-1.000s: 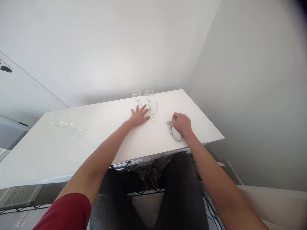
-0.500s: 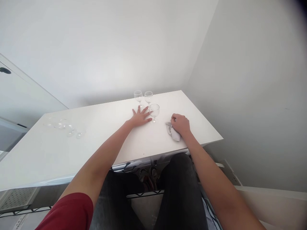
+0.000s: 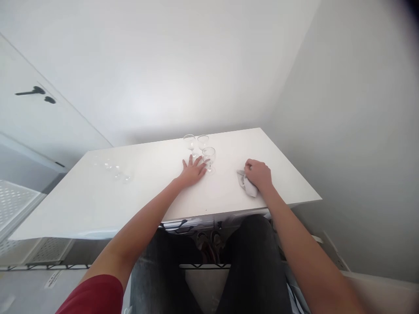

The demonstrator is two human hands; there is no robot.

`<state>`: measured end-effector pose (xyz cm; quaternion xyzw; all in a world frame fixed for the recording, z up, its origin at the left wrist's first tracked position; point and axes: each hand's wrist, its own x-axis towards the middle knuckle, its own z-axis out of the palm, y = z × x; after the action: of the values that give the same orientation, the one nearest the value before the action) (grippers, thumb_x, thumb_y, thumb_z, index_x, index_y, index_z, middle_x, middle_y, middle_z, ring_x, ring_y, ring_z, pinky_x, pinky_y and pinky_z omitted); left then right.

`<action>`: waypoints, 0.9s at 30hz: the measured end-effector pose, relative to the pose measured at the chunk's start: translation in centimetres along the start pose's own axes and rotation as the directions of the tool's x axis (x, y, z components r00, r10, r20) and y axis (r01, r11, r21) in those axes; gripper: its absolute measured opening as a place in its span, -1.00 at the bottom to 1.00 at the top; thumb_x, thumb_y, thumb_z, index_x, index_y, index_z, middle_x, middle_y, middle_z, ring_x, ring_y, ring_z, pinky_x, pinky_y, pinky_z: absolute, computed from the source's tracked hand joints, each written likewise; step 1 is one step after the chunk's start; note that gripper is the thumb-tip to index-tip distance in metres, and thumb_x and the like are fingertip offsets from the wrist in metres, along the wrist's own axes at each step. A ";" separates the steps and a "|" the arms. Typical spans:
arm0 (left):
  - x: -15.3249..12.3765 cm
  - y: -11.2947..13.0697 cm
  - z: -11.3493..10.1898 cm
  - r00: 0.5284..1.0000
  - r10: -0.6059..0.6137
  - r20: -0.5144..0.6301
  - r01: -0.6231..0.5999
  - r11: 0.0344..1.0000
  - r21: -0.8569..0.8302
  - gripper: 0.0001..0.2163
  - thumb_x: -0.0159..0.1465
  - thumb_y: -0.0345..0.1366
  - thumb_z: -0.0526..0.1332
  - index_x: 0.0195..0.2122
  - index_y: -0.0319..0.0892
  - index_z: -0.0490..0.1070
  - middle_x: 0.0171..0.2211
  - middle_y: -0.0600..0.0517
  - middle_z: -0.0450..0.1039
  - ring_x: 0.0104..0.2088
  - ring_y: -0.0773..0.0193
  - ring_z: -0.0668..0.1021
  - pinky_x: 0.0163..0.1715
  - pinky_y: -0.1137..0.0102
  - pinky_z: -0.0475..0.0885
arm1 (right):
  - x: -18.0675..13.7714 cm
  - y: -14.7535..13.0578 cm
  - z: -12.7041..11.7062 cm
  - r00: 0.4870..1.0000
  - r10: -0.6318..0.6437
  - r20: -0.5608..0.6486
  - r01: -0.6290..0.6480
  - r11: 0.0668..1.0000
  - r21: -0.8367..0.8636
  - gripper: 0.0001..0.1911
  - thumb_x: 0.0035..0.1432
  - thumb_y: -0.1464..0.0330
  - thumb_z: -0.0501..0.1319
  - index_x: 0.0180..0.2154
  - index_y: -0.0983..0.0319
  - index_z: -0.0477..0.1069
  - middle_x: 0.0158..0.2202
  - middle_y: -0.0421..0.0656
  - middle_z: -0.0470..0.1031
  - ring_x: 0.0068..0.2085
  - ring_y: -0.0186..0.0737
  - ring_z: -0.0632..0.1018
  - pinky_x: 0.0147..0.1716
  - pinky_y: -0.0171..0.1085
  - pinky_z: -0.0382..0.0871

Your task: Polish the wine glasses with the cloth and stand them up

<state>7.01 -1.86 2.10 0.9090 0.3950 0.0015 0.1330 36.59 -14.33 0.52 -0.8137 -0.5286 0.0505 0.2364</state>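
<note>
My left hand (image 3: 193, 171) lies flat on the white table (image 3: 157, 192) with its fingers spread, right beside the foot of a small stemmed glass (image 3: 208, 155). Two more stemmed glasses (image 3: 190, 143) (image 3: 203, 141) stand just behind it. My right hand (image 3: 259, 174) rests on the table to the right, fingers curled over a crumpled grey cloth (image 3: 247, 186).
Several clear glass items (image 3: 117, 169) lie at the table's far left. Walls close the table in at the back and right. A door with a dark handle (image 3: 32, 91) is at the left. My legs are under the table's near edge.
The view has shifted right and down a little. Both hands stay where they were on the table, the right one still on the cloth.
</note>
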 end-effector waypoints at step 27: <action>-24.2 -11.6 0.3 0.585 -0.753 -0.302 0.731 0.651 -0.207 -0.57 0.51 -0.04 -0.08 0.25 -0.08 0.34 0.44 -0.22 0.16 0.54 -0.42 -0.03 0.32 -0.57 -0.03 | 0.0 0.8 0.0 0.996 0.074 0.059 -0.067 0.992 -0.103 -0.79 0.20 0.27 0.15 -0.26 0.12 0.57 -0.31 -0.01 0.57 -0.37 -0.07 0.44 -0.36 -0.17 0.20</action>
<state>-17.94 -11.81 1.49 0.6398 0.7547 0.1249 0.0734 37.26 -14.56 0.17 -0.8408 -0.5085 0.0574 0.1765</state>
